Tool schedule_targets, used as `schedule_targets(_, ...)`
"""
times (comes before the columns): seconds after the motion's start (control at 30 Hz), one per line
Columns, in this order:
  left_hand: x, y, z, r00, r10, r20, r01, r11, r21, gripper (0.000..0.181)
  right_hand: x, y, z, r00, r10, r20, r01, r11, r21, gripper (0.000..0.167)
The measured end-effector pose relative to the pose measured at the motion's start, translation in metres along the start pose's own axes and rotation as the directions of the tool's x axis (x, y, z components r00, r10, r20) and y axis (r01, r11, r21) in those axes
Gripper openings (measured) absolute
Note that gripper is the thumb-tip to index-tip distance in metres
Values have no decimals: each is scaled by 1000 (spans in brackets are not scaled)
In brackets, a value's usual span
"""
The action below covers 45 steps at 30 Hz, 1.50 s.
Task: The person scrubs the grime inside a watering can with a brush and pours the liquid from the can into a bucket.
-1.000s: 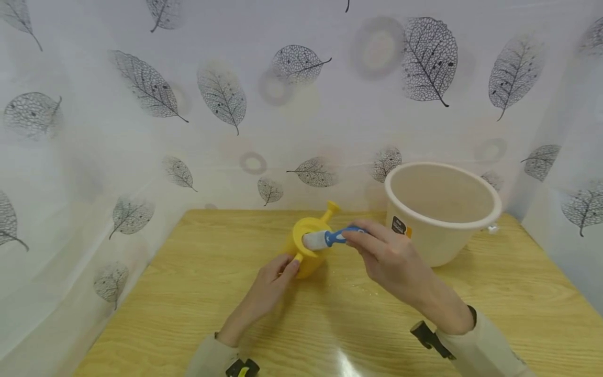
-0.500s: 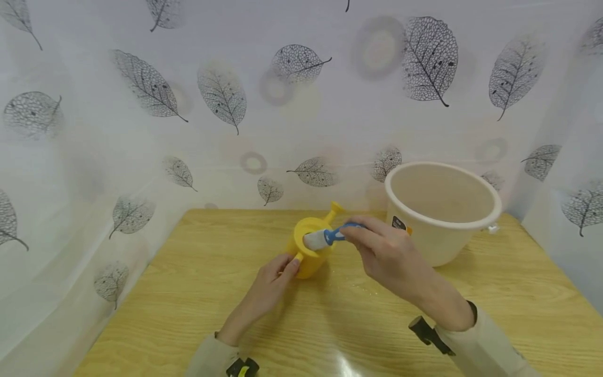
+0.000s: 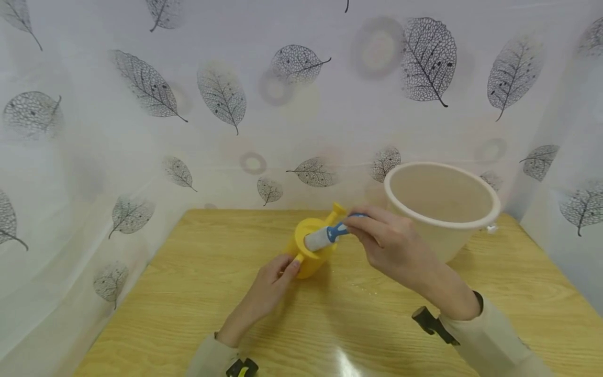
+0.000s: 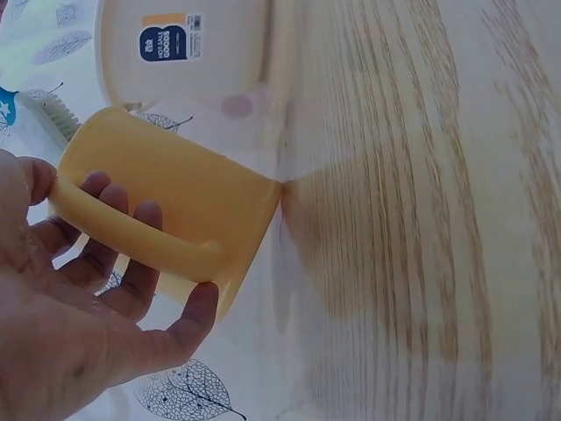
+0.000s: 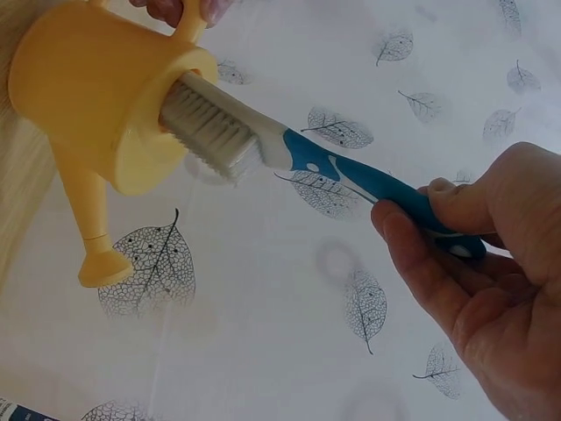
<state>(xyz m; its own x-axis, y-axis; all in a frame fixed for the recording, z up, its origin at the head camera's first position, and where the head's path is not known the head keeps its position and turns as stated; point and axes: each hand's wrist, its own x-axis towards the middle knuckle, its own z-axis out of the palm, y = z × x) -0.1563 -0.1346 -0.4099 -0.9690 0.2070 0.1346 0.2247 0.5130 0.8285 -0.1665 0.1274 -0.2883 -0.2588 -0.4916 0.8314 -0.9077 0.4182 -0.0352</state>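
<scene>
A yellow watering can (image 3: 308, 264) is on the table, tilted in the left wrist view with one lower edge against the wood. My left hand (image 3: 266, 288) grips its handle (image 4: 131, 230), fingers curled through the loop. In my right hand (image 3: 393, 248) is a scrubbing brush (image 5: 351, 175) with a blue and white handle, pinched near the end between thumb and fingers. The brush's white bristles (image 5: 206, 132) reach partly into the can's top opening; the tip inside is hidden. The can's spout (image 5: 83, 202) points away from my left hand.
A large cream bucket (image 3: 443, 224) stands at the table's back right, behind my right hand. Small wet drops (image 3: 365, 289) lie on the wooden table (image 3: 198, 293). A leaf-patterned curtain (image 3: 301, 120) hangs behind and along both sides.
My right hand has lifted slightly, so the brush handle angles more steeply out of the can. The watering can has shifted a touch to the right; my left hand keeps its grip.
</scene>
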Motion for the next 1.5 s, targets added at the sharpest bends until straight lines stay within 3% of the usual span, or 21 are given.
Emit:
schedule_targets(0.43,-1,0,1,1000,30,3,-30,1000,5,28,13,-6,-5,999,-27,45,30,997,-65,23)
schedule_targets(0.8,-1,-2,-4,999,33,-14,-32,999,31,26,11,0,-16,1000,12,-10,-12,1000,-24,19)
schedule_targets(0.93,0,-5,-8,999,6,-43,-6,1000,19,25,6,4,-19,999,-10,-36,9,999,-33,12)
schedule_targets(1.13,2,-11,-13,997,-47,-66,47,999,2,31,-2,10,-21,997,-42,-72,36,996,-84,30)
schedule_targets(1.33,2,-16,-19,990,-128,-54,123,989,-77,36,-10,13,-23,993,-73,-97,62,991,-119,29)
schedule_targets(1.5,2,-19,-23,989,-140,-40,135,985,-111,37,-17,16,-24,985,-109,-132,88,984,-155,30)
